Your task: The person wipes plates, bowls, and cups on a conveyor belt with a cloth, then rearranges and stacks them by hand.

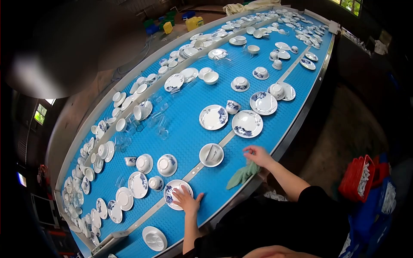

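Observation:
My left hand point(186, 200) lies with fingers spread on a white plate with blue decoration point(173, 189), near the front of the blue belt point(232, 180). My right hand point(257, 155) hovers at the belt's near side, its fingers loosely bent and apart, with nothing visible between them. Just below the right wrist, a green cloth or glove point(243, 175) lies at the belt edge. Between my hands, a white bowl point(211, 155) holds a smaller piece I cannot make out. Behind it sit a patterned plate point(247, 124), another plate point(214, 117) and a cup point(233, 107).
A metal strip point(150, 211) runs along the belt. Cups, bowls and plates crowd the far lane point(103, 150), with clear glasses point(161, 122) beside it. A white oval dish point(154, 238) lies at lower left. To my right stand a red basket point(356, 178) and blue containers point(365, 219).

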Action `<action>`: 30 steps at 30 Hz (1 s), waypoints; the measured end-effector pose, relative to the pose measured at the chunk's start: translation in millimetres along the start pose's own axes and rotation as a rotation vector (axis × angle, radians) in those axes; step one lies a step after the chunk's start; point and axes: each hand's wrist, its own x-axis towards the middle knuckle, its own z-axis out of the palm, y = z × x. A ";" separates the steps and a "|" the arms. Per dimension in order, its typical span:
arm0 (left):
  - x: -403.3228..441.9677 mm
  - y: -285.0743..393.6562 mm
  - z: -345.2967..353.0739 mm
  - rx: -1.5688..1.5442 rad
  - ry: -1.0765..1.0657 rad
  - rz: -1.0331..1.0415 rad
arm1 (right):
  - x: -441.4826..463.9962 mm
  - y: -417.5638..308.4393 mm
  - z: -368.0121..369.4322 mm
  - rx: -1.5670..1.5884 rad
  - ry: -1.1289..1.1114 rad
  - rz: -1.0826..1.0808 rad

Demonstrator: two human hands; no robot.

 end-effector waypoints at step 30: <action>55.8 380.4 83.0 -0.091 0.320 -0.205 | 213.3 109.8 -315.3 -0.339 -0.734 -0.235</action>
